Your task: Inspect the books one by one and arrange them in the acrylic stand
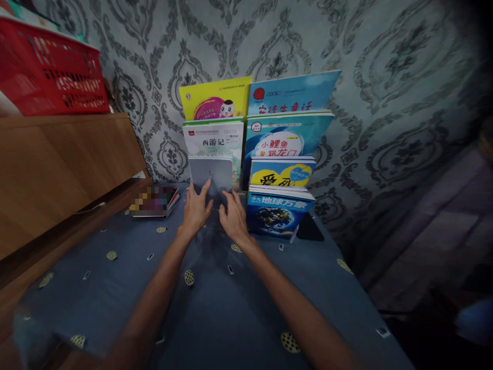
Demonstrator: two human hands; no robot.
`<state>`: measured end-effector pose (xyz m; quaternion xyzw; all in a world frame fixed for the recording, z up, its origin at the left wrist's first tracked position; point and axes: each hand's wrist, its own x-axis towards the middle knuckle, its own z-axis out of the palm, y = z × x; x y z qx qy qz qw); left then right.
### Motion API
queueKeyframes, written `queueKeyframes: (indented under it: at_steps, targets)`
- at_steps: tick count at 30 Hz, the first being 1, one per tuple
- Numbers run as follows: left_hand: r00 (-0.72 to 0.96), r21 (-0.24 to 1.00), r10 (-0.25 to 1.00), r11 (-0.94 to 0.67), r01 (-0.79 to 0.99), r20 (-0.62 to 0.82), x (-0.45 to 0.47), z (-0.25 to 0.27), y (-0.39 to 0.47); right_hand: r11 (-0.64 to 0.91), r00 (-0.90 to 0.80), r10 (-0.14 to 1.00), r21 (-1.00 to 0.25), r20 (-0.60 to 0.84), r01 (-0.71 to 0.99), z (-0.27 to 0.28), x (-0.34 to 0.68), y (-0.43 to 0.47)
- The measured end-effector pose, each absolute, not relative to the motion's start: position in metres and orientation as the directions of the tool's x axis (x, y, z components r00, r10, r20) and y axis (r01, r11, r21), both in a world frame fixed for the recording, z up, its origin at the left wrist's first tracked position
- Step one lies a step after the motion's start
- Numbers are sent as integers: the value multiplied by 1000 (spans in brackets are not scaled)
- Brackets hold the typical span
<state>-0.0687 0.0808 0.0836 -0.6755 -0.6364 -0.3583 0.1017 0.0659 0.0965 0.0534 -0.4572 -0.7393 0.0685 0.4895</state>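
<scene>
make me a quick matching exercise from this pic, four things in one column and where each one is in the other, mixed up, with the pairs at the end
Things
1. red basket
2. grey-covered book
3. globe-cover book
4. yellow cartoon-cover book

Places
a. in front of the blue-and-yellow book
b. behind the white 西游记 book
c. on top of the wooden unit
d. between the left hand and the right hand

Pairs: 1-c, 2-d, 3-a, 4-b

grey book (215, 172) partly behind both hands (195, 208) (234, 216)
</scene>
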Motion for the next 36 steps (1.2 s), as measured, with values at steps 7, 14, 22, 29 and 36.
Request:
queueKeyframes:
  at_steps: [7, 14, 22, 29, 36]
  targets:
    - [-37, 319, 773, -217, 923, 633, -74, 79, 87, 590, -99, 729, -550, 677, 591, 52, 67, 99]
    - [-45, 298, 777, -187, 936, 628, -72, 81, 85, 581, -97, 732, -545, 674, 604, 53, 67, 100]
    - [-84, 308, 786, -139, 941, 612, -63, 84, 77, 585, -109, 735, -546, 669, 600, 50, 66, 98]
    - [-60, 337, 766, -210, 918, 640, -66, 77, 74, 585, -110, 728, -531, 677, 613, 48, 67, 83]
    - [-69, 361, 761, -224, 905, 645, -63, 77, 67, 607, -202, 738, -502, 644, 616, 40, 81, 57]
